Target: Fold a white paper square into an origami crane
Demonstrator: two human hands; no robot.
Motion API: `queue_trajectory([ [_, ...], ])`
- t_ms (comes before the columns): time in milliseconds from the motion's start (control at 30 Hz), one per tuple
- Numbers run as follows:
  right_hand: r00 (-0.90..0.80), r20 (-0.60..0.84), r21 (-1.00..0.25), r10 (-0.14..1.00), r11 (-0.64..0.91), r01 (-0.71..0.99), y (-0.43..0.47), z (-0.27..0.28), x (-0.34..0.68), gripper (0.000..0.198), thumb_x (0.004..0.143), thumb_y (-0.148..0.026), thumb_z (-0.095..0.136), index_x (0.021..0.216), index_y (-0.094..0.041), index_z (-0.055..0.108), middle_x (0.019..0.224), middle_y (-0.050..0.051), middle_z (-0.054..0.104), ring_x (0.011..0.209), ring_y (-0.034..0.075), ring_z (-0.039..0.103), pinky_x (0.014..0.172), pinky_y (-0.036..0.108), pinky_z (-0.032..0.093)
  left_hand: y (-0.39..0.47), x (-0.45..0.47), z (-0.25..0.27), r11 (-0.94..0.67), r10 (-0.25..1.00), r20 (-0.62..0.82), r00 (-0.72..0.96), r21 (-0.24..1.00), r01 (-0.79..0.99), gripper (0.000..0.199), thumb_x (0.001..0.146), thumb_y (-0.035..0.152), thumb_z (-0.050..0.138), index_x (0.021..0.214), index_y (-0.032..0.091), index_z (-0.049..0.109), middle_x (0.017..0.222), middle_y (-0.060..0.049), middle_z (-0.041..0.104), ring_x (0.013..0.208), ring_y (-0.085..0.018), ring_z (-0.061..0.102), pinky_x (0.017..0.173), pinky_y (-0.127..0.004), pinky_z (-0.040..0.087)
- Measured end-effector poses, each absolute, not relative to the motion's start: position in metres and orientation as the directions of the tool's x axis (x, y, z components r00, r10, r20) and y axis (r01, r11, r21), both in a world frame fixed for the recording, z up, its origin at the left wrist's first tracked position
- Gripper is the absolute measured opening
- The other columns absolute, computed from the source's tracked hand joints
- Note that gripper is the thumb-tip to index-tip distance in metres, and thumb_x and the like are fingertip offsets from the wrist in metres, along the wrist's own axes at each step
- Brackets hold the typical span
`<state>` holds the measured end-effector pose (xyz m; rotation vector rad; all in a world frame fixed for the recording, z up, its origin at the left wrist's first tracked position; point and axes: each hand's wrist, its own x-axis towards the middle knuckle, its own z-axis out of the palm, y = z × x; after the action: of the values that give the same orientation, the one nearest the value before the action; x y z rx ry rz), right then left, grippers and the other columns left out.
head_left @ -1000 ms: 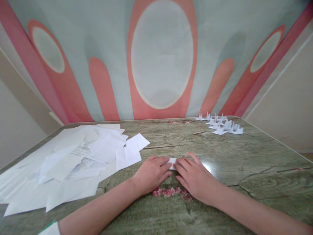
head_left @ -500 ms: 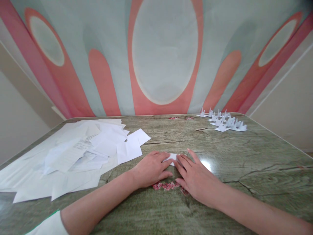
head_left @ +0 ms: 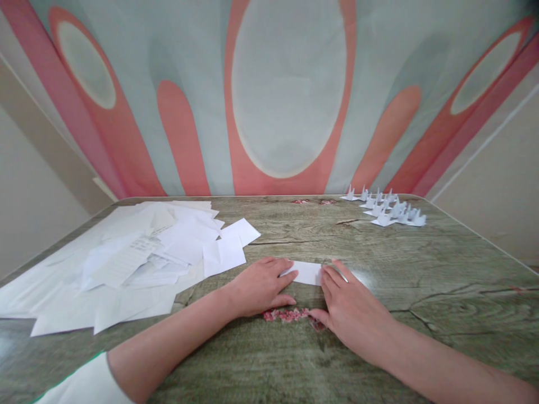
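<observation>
A folded white strip of paper (head_left: 307,273) lies flat on the table between my two hands. My left hand (head_left: 263,287) rests on its left end, fingers stretched over the paper and thumb apart. At the right end, my right hand (head_left: 345,297) touches the edge with its fingertips, its fingers spread and its thumb on the table near a pink flower print (head_left: 288,315). The fingers cover both ends of the strip.
A large heap of loose white paper sheets (head_left: 138,275) covers the table's left side, with small square sheets (head_left: 225,255) at its right edge. Several folded paper cranes (head_left: 391,207) stand at the back right. Behind the wooden-patterned table (head_left: 442,269) rises a patterned wall (head_left: 290,90).
My right hand has slid to the right along the strip, so more of the paper shows between my hands. My left hand stays nearly in place. The view has shifted slightly.
</observation>
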<state>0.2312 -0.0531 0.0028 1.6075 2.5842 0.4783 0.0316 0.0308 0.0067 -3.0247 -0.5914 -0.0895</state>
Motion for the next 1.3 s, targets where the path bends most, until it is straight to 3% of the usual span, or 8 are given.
queue_trajectory([
  [300,-0.519,0.143,0.288,0.843,0.466,0.836,-0.048,-0.007,0.234,0.035,0.083,-0.029,0.052,0.105,-0.004,0.064,0.11,0.018,0.062,0.109,0.029,0.05,0.103,0.05,0.026,0.028,0.032,0.008,-0.939,0.341,0.092,0.936,-0.019,0.344,0.056,0.083,0.059,0.039,0.125,0.023,0.045,0.127,-0.014,0.047,0.116,-0.027,0.044,0.098,-0.04,0.033],
  [667,-0.589,0.168,0.417,0.79,0.485,0.769,-0.05,-0.023,0.227,0.038,0.075,-0.01,0.048,0.109,0.001,0.06,0.109,0.022,0.062,0.104,0.033,0.054,0.099,0.049,0.033,0.02,0.03,0.017,-0.903,0.418,0.07,0.906,-0.072,0.423,0.052,0.084,0.058,0.039,0.121,0.024,0.05,0.126,-0.011,0.05,0.119,-0.027,0.042,0.1,-0.043,0.028],
  [967,-0.538,0.121,0.427,0.834,0.445,0.787,-0.052,-0.016,0.23,0.029,0.073,-0.009,0.05,0.095,-0.007,0.069,0.107,0.017,0.064,0.101,0.032,0.053,0.099,0.046,0.032,0.012,0.02,0.025,-0.848,0.514,0.054,0.856,-0.119,0.517,0.048,0.082,0.056,0.046,0.109,0.018,0.058,0.119,-0.011,0.055,0.12,-0.028,0.041,0.097,-0.042,0.031],
  [1300,-0.518,0.1,0.283,0.85,0.475,0.833,-0.046,-0.001,0.233,0.015,0.07,-0.005,0.055,0.066,-0.012,0.067,0.084,0.016,0.065,0.086,0.029,0.054,0.077,0.041,0.038,0.012,0.02,0.028,-0.846,0.525,0.029,0.85,-0.091,0.526,0.046,0.08,0.052,0.052,0.107,0.016,0.059,0.116,-0.013,0.057,0.116,-0.028,0.045,0.093,-0.04,0.037],
])
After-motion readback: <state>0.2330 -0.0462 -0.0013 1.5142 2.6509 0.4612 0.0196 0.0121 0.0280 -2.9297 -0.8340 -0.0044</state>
